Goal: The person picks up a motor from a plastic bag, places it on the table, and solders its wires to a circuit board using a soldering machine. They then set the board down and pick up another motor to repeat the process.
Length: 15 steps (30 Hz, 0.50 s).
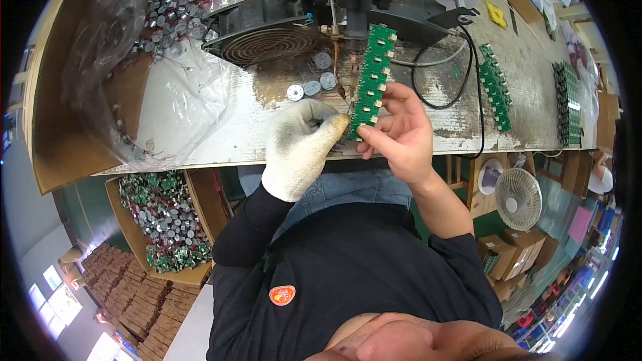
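Observation:
My bare right hand (406, 135) grips the lower end of a long green circuit board strip (372, 77) between thumb and fingers. Small pale connectors line the strip, which is tilted upright above the bench edge. My left hand (301, 144), in a white glove with dark smudges, is closed in a pinch right beside the strip's lower end. What lies between its fingertips is too small to make out. Just beyond stands a soldering iron (336, 53), its tip close to the strip. Several round grey motors (312, 87) lie on the bench near the gloved fingers.
A black fan (267, 30) with a wire guard stands behind my left hand. Plastic sheeting with a pile of wired motors (177, 10) lies far left. More board strips (495, 87) and a black cable (478, 93) are to the right. Below left is a box of assembled parts (167, 220).

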Available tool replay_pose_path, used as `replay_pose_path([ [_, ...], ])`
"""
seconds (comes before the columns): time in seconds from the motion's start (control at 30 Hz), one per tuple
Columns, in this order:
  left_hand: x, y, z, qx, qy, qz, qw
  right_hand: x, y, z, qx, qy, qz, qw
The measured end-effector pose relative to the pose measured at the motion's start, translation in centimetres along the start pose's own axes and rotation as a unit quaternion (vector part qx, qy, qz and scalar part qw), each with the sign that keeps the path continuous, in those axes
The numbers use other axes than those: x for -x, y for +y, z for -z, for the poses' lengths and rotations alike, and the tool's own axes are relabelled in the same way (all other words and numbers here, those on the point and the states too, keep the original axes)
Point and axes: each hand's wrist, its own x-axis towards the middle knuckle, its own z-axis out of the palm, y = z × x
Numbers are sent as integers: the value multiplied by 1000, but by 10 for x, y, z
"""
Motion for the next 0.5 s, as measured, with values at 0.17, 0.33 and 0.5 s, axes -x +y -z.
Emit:
replay_pose_path([
  [0.17, 14, 9, 7, -127, 91, -61, 986, -2, 1, -1, 12, 7, -2, 1000],
  [0.33, 26, -18, 37, -219, 91, -166, 957, -3, 6, -1, 6, 24, 5, 1000],
  [0.5, 0, 5, 74, -359, 213, -338, 844, -5, 5, 1, 51, 40, 25, 998],
])
